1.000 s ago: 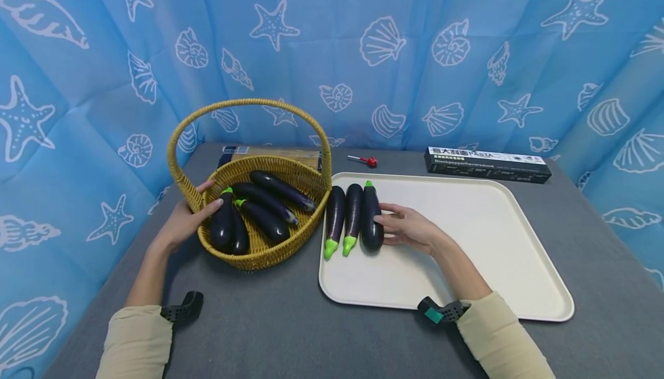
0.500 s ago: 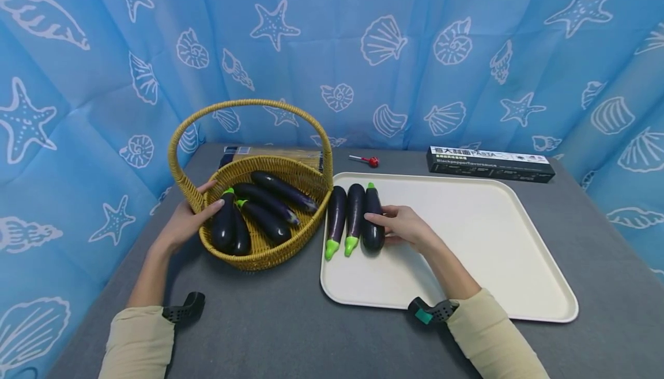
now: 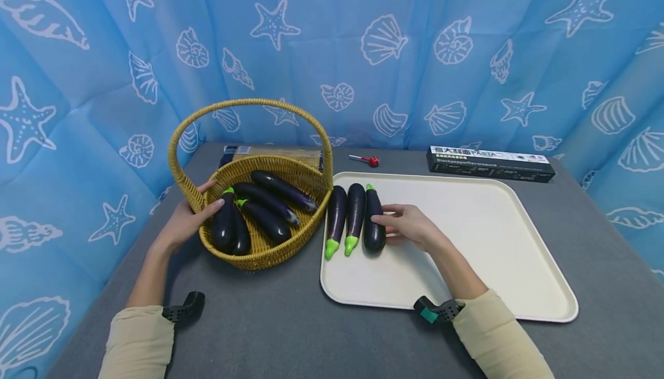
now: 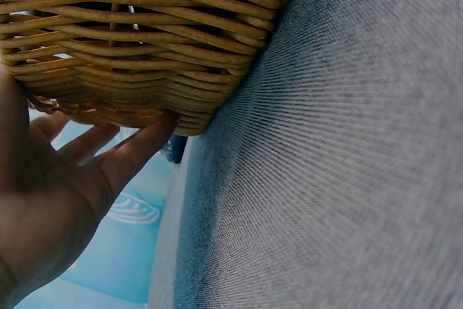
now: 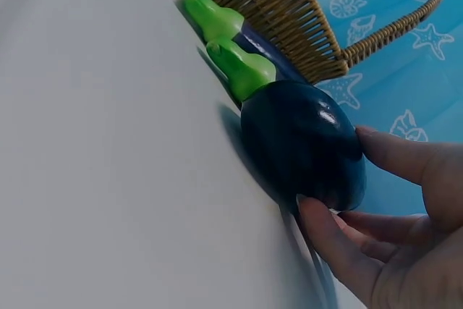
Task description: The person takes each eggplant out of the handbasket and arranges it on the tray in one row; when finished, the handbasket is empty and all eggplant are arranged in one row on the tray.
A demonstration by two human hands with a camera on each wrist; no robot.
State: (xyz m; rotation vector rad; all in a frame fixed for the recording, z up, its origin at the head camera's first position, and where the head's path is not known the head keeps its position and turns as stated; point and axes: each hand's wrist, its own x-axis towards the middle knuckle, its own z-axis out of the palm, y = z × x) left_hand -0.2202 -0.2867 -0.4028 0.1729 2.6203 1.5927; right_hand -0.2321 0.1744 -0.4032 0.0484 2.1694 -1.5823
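Note:
A yellow wicker basket (image 3: pixel 261 264) with a tall handle holds several dark eggplants (image 3: pixel 270 222). My left hand (image 3: pixel 178 223) grips the basket's left side, thumb over the rim by an eggplant's green stem; in the left wrist view its fingers (image 4: pixel 137 153) touch the woven outside. Three eggplants lie side by side at the left end of the white tray (image 3: pixel 467 241). My right hand (image 3: pixel 412 228) holds the rightmost, a plump eggplant (image 3: pixel 373 232), between thumb and fingers. In the right wrist view this eggplant (image 5: pixel 300 142) partly hides the other two.
Behind the tray lie a red lollipop (image 3: pixel 372 161) and a black pasta box (image 3: pixel 490 166). A flat package (image 3: pixel 290 153) sits behind the basket, partly hidden. A blue shell-patterned curtain (image 3: pixel 332 50) encloses the grey table (image 3: pixel 290 321).
The right hand's digits have shifted over the plump eggplant, reaching left and then drawing back slightly. That eggplant now leans a little, its lower end towards the right. My left hand stays put.

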